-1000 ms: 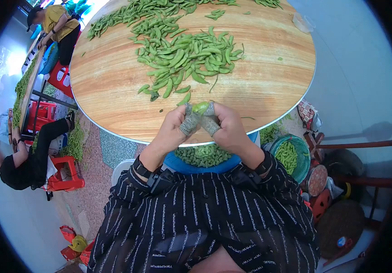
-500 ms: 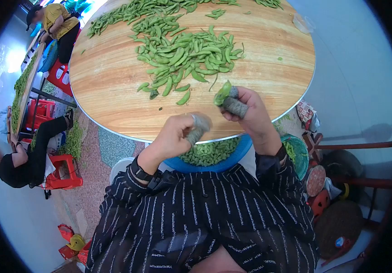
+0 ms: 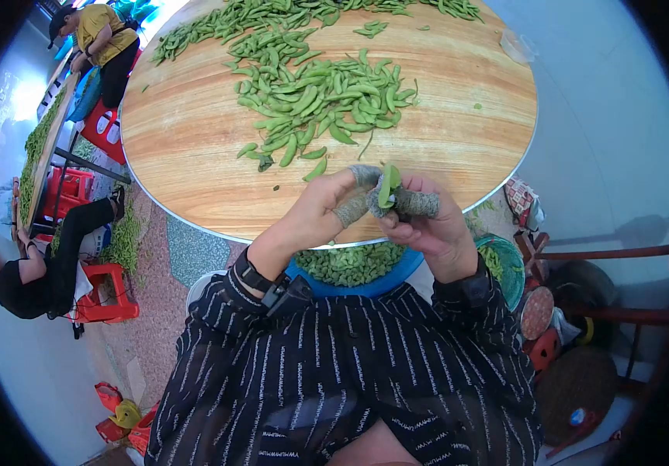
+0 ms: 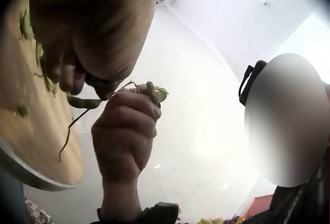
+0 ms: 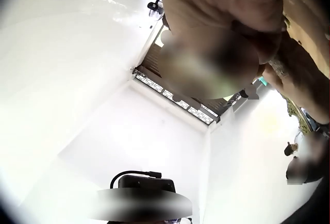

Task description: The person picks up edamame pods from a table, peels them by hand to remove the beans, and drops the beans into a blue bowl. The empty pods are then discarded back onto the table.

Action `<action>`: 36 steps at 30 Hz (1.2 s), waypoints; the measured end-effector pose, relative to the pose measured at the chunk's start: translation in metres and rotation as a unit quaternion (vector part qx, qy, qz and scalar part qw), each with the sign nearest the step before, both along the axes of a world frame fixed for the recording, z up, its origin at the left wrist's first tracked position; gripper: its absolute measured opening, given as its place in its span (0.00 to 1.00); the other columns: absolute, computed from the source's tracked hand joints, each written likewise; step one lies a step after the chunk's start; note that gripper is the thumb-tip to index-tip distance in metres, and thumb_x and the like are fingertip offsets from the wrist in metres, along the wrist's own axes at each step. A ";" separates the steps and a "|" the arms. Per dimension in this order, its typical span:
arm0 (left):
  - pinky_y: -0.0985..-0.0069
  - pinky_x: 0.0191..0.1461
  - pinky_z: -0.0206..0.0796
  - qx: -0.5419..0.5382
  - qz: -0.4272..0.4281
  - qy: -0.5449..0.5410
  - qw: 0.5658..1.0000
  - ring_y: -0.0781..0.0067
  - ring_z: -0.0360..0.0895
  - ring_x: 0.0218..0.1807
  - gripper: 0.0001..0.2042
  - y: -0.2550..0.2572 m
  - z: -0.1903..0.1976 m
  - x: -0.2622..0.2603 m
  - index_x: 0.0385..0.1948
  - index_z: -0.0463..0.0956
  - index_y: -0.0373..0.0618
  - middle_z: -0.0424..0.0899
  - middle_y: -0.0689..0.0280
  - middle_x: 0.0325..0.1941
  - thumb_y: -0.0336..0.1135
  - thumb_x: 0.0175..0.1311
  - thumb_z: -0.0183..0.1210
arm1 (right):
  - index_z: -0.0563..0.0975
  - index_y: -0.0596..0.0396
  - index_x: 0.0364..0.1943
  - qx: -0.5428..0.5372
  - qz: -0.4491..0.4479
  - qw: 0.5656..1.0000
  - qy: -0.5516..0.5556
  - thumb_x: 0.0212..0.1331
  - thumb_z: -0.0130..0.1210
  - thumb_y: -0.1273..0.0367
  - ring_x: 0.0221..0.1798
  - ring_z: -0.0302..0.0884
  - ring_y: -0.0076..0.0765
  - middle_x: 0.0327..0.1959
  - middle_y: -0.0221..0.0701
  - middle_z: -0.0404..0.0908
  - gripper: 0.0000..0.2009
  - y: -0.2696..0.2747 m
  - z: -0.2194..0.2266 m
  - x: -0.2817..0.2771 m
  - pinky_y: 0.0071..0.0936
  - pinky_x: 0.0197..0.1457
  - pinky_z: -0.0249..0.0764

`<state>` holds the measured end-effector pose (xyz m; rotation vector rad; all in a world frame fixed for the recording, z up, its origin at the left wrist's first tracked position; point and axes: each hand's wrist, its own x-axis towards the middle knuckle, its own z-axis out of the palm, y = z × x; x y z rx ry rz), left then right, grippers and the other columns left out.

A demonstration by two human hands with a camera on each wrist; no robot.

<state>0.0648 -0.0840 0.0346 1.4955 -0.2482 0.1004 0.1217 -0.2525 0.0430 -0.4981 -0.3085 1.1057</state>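
In the head view, my right hand (image 3: 435, 225) grips a green pod (image 3: 389, 185) upright between wrapped thumb and fingers, above the table's near edge. My left hand (image 3: 315, 211) meets it from the left, its wrapped thumb and forefinger bent in at the pod; their exact contact is partly hidden. In the left wrist view, another pod (image 4: 85, 103) with a thin stem hangs between my left hand (image 4: 98, 28) and my right hand (image 4: 126, 136). In the right wrist view, my right hand (image 5: 221, 7) covers most of the work, and the held pods are blurred.
Piles of green pods (image 3: 315, 89) lie on the round wooden table (image 3: 187, 167). Under its near edge stands a blue basin (image 3: 385, 289) of shelled beans (image 3: 342, 266); a green basket (image 3: 509, 272) is at the right. Two seated people and red stools (image 3: 105, 299) are at the left.
Over the last second, my hands came apart and then together again farther right. My right hand has lowered slightly from half a second ago, and my left hand has moved right to the held pod.
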 end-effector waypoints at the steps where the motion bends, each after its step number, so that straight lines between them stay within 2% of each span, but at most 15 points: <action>1: 0.82 0.43 0.62 -0.001 -0.057 0.059 0.997 0.79 0.70 0.40 0.12 0.005 0.001 0.000 0.41 0.69 0.38 0.75 0.68 0.36 0.29 0.55 0.53 | 0.70 0.63 0.41 0.010 0.002 1.000 0.023 0.53 0.47 0.69 0.18 0.65 0.23 0.25 0.37 0.73 0.13 0.000 -0.003 0.000 0.11 0.16 0.58; 2: 0.82 0.45 0.61 -0.002 -0.113 0.118 0.987 0.81 0.69 0.41 0.11 0.008 0.002 0.000 0.40 0.69 0.38 0.75 0.69 0.36 0.28 0.56 0.53 | 0.70 0.63 0.41 0.021 0.005 0.999 0.045 0.54 0.46 0.69 0.18 0.65 0.23 0.25 0.37 0.73 0.13 0.000 -0.004 0.000 0.11 0.16 0.57; 6: 0.84 0.42 0.61 -0.012 -0.124 0.133 0.983 0.84 0.68 0.38 0.09 0.008 -0.003 -0.001 0.39 0.70 0.38 0.74 0.72 0.34 0.30 0.58 0.51 | 0.70 0.63 0.40 0.026 0.001 0.998 0.065 0.54 0.47 0.68 0.18 0.65 0.23 0.24 0.37 0.73 0.13 -0.006 -0.006 0.008 0.10 0.16 0.57; 9: 0.85 0.37 0.60 -0.056 -0.107 0.182 0.976 0.85 0.67 0.33 0.08 0.011 -0.018 -0.001 0.37 0.71 0.39 0.73 0.73 0.30 0.31 0.59 0.49 | 0.71 0.62 0.39 -0.007 -0.045 0.999 0.002 0.52 0.50 0.68 0.19 0.65 0.22 0.25 0.35 0.73 0.13 -0.007 -0.006 0.012 0.09 0.16 0.56; 11: 0.86 0.32 0.58 -0.145 -0.104 0.133 0.975 0.85 0.65 0.28 0.08 0.011 -0.027 0.001 0.36 0.71 0.40 0.72 0.73 0.28 0.33 0.59 0.49 | 0.72 0.61 0.37 -0.088 -0.107 0.988 -0.072 0.50 0.53 0.67 0.20 0.66 0.20 0.24 0.32 0.73 0.13 -0.007 -0.005 0.015 0.09 0.17 0.56; 12: 0.86 0.32 0.58 -0.145 -0.104 0.135 0.975 0.85 0.65 0.28 0.08 0.013 -0.024 0.000 0.36 0.71 0.40 0.72 0.73 0.28 0.33 0.59 0.49 | 0.72 0.61 0.37 -0.088 -0.108 0.988 -0.071 0.50 0.53 0.67 0.20 0.66 0.20 0.24 0.32 0.73 0.13 -0.008 -0.007 0.018 0.09 0.17 0.56; 14: 0.87 0.30 0.58 -0.209 -0.129 0.237 0.940 0.85 0.65 0.28 0.08 0.021 -0.014 -0.005 0.37 0.70 0.41 0.72 0.71 0.28 0.32 0.58 0.50 | 0.72 0.60 0.36 -0.112 -0.163 0.973 -0.121 0.50 0.54 0.67 0.21 0.67 0.18 0.23 0.29 0.73 0.12 -0.011 -0.013 0.026 0.09 0.17 0.56; 18: 0.88 0.29 0.58 -0.189 -0.111 0.218 0.951 0.85 0.66 0.27 0.08 0.023 -0.009 -0.010 0.38 0.69 0.40 0.73 0.71 0.28 0.29 0.57 0.52 | 0.72 0.60 0.36 -0.143 -0.155 0.966 -0.149 0.50 0.54 0.68 0.21 0.67 0.19 0.23 0.29 0.73 0.11 -0.017 -0.005 0.028 0.09 0.17 0.57; 20: 0.88 0.30 0.59 -0.107 -0.094 0.191 0.971 0.85 0.67 0.27 0.09 0.024 -0.007 -0.012 0.38 0.69 0.39 0.74 0.71 0.29 0.25 0.55 0.52 | 0.73 0.60 0.35 -0.142 -0.161 0.962 -0.167 0.50 0.53 0.71 0.21 0.67 0.19 0.23 0.29 0.73 0.10 -0.015 -0.004 0.028 0.09 0.17 0.58; 24: 0.87 0.29 0.61 -0.150 -0.039 0.200 0.967 0.84 0.69 0.27 0.10 0.025 -0.012 -0.009 0.39 0.69 0.39 0.75 0.69 0.29 0.24 0.53 0.53 | 0.73 0.60 0.35 -0.148 -0.171 0.957 -0.183 0.51 0.52 0.72 0.21 0.67 0.17 0.24 0.28 0.74 0.08 -0.012 0.000 0.028 0.09 0.20 0.60; 25: 0.87 0.28 0.62 -0.156 0.005 0.209 0.965 0.84 0.70 0.26 0.10 0.026 -0.010 -0.008 0.38 0.69 0.39 0.76 0.69 0.28 0.24 0.53 0.53 | 0.73 0.60 0.36 -0.232 -0.274 0.893 -0.273 0.52 0.51 0.72 0.22 0.66 0.16 0.24 0.27 0.74 0.08 -0.010 0.001 0.027 0.10 0.22 0.61; 26: 0.87 0.27 0.63 -0.161 0.048 0.217 0.961 0.84 0.71 0.25 0.10 0.027 -0.008 -0.008 0.38 0.69 0.39 0.77 0.68 0.28 0.24 0.53 0.54 | 0.73 0.60 0.36 -0.309 -0.368 0.802 -0.355 0.53 0.51 0.72 0.22 0.66 0.14 0.24 0.26 0.74 0.08 -0.008 0.003 0.026 0.10 0.24 0.62; 30: 0.86 0.24 0.63 -0.193 0.074 0.223 0.953 0.83 0.72 0.24 0.10 0.026 -0.005 -0.007 0.37 0.69 0.40 0.77 0.67 0.27 0.23 0.51 0.55 | 0.72 0.60 0.37 -0.303 -0.362 0.806 -0.358 0.53 0.50 0.72 0.23 0.65 0.13 0.24 0.24 0.73 0.08 -0.008 0.004 -0.001 0.11 0.25 0.62; 32: 0.86 0.23 0.63 -0.132 0.077 0.206 0.967 0.82 0.72 0.24 0.11 0.024 -0.005 -0.006 0.36 0.69 0.40 0.77 0.67 0.27 0.23 0.50 0.56 | 0.72 0.59 0.37 -0.291 -0.148 0.912 -0.247 0.53 0.49 0.74 0.22 0.65 0.12 0.24 0.24 0.73 0.08 0.000 0.004 -0.016 0.10 0.24 0.61; 36: 0.87 0.24 0.64 -0.115 0.060 0.196 0.972 0.82 0.72 0.25 0.12 0.017 0.003 -0.003 0.36 0.68 0.40 0.77 0.67 0.26 0.23 0.49 0.57 | 0.73 0.59 0.36 -0.208 -0.109 0.956 -0.175 0.53 0.49 0.74 0.21 0.64 0.13 0.24 0.23 0.73 0.07 0.013 -0.008 -0.016 0.10 0.23 0.59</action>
